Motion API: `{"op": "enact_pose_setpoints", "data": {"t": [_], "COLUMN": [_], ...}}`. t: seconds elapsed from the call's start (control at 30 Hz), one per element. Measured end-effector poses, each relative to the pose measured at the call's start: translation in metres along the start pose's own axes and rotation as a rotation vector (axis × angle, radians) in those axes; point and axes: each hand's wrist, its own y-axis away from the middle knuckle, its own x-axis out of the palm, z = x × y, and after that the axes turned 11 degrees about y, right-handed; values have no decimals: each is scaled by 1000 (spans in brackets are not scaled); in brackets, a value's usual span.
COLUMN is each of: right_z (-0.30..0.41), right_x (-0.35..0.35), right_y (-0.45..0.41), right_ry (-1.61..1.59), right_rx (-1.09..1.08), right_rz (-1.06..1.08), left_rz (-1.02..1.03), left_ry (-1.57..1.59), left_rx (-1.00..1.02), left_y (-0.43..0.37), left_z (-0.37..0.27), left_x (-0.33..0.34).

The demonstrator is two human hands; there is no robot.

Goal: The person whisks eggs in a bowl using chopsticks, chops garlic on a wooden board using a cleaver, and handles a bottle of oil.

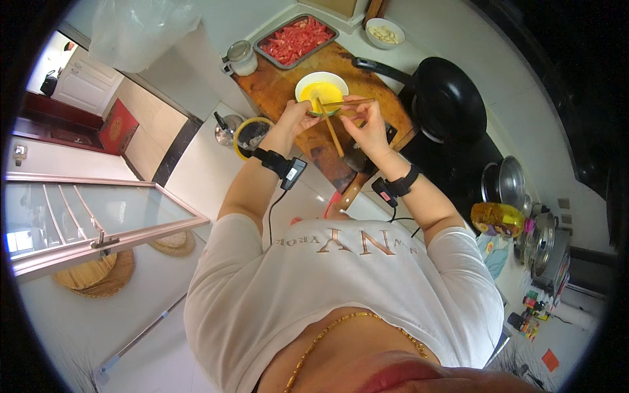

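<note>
A white bowl (322, 77) of beaten yellow egg (328, 91) is over the wooden cutting board (268, 91). My left hand (297, 118) grips the bowl's near left side, thumb by the rim. Between the fingers of my right hand (366, 123) is a wooden chopstick (361, 101), lying nearly level across the bowl's right side. A second chopstick (333, 135) leans out of the egg towards me, its lower end in the bowl; no fingers are visibly on it. Beneath my right forearm lies a cleaver with a wooden handle (351, 194), its blade partly hidden.
Cut tomatoes (295, 42) fill a metal tray (335, 36) behind the bowl. Left of it stands a lidded glass jar (241, 59). A black wok (449, 100) sits on the right, its handle reaching over the board. Peeled garlic (383, 34) is in a small bowl (385, 45). An oil bottle (496, 219) lies right.
</note>
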Motion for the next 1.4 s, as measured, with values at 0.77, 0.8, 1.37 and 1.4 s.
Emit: {"op": "enact_pose_setpoints", "data": {"t": [0.77, 0.8, 1.37, 1.4], "right_z": [82, 78, 28, 27], "right_x": [-70, -79, -269, -272], "right_y": [76, 76, 126, 129], "right_ry": [545, 526, -354, -365], "right_rx": [-511, -533, 485, 512], "right_rz": [286, 249, -47, 22], "left_rz": [171, 220, 338, 336], "left_ry": [-5, 6, -113, -117], "left_rx": [109, 74, 12, 8], "left_y": [132, 138, 170, 170], "left_z": [58, 60, 122, 126], "left_x": [50, 57, 135, 136]}}
